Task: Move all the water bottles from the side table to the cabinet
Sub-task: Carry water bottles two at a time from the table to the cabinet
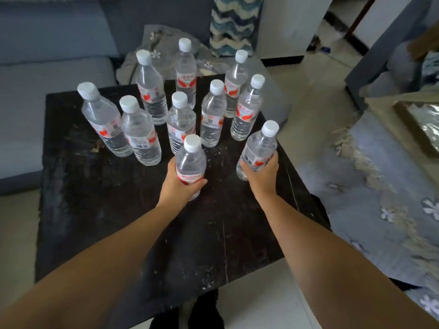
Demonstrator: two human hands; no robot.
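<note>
Bottles of water, ten in all, crowd a dark side table (99, 210) seen from above by the person reaching for them. Each is clear plastic with a white cap and a red-and-white label. Eight stand upright in a loose cluster on the far half of the tabletop, among them the far-left bottle (104, 122) and the rear bottle (186, 74) near the back edge.

The left hand (181, 184) grips the near bottle (191, 162) low on its body, fingers curled round the label, the bottle upright at the front of the cluster. The right hand (260, 172) grips the right bottle (259, 148) near its base, fingers wrapped round it, the bottle tilted with its cap leaning away to the right, close to the table's right edge. Whether either bottle rests on the tabletop or is clear of it cannot be told.

Both bare forearms stretch in from the lower corners. A grey sofa (47, 67) lies behind and left of the table, with a patterned grey cloth (156, 55) heaped just past the back edge. A floral grey cover (380, 198) fills the right side, and pale floor tiles (313, 74) show beyond.
</note>
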